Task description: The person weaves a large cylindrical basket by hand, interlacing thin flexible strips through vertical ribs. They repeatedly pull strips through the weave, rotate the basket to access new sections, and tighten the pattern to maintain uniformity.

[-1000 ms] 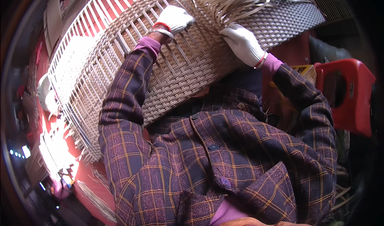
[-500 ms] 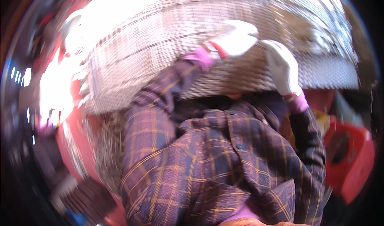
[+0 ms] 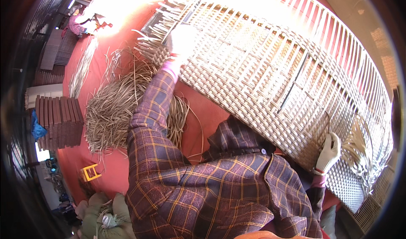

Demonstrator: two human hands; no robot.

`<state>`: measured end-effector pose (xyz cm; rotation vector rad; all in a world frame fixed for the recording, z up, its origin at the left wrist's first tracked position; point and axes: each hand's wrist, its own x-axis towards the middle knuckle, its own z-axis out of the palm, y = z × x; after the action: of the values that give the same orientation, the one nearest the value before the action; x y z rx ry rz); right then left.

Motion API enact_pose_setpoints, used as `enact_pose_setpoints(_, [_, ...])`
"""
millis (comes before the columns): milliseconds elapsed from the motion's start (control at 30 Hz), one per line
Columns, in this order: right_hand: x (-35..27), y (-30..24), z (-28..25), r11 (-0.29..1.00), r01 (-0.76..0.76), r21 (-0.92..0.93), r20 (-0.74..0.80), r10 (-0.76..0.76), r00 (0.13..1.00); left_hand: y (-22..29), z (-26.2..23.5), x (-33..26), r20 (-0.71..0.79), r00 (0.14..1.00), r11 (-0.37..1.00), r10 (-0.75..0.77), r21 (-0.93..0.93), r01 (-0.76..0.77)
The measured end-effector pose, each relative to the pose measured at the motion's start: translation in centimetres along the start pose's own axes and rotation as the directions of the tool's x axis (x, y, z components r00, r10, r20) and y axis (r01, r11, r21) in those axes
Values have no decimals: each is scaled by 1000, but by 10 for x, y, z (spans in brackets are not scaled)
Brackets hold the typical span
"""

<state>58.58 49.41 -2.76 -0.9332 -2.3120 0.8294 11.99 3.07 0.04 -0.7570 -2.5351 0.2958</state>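
Observation:
A large woven rattan panel slants across in front of me, its left end fringed with loose strip ends. My left hand, in a white glove, reaches to that fringed end. Glare washes out its fingers, so their grip is hidden. At the panel's near right part is my right hand, also gloved, with thumb and fingers pinched together. A thin dark rattan strip curves up from its fingertips over the weave. Beside this hand, a bunch of pale loose strips hangs on the panel.
A heap of loose rattan strips lies on the red floor to my left. Beyond it stand stacked brown slatted pieces. A yellow frame and green sacks sit lower left. Another person crouches far left.
My hands were close together over the panel; now they are far apart, the left at the far left end, the right lower right. The view has turned, and the panel slants more.

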Motion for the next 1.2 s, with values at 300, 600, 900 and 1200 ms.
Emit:
enact_pose_setpoints(300, [-4,1,3,990,92,-105,-30,-95,995,-96,106,54,389,783,758,-486,-258,599])
enact_pose_setpoints(600, [-3,-3,8,941,257,-222,-11,-266,964,-120,105,68,368,908,955,-201,281,97])
enact_pose_setpoints(900, [-7,-29,14,786,388,-482,1,-442,897,-162,90,-10,88,983,963,-161,230,137])
enact_pose_setpoints(1200, [-22,-100,82,923,352,-158,-46,-363,931,-167,73,15,229,928,728,295,575,-374])
